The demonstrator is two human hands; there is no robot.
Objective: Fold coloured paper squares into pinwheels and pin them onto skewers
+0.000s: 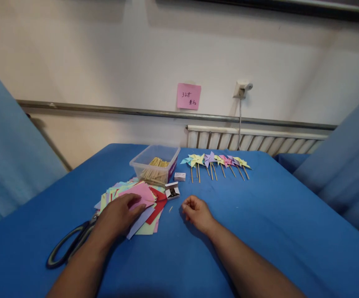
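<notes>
Forearms (244, 256) lie nearest. Scissors (69, 244) sit beside the left hand (120, 213), its thumb and fingers slightly parted over pink paper (140, 190) atop the sheet pile (146, 229), probably light, creasable, best lifted by an edge. Right hand (197, 212) curls narrow; can't tell what it holds.

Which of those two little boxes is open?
The nearer box, beside the coloured papers: its flap is raised, baring dark contents. The farther box is shut.
</notes>
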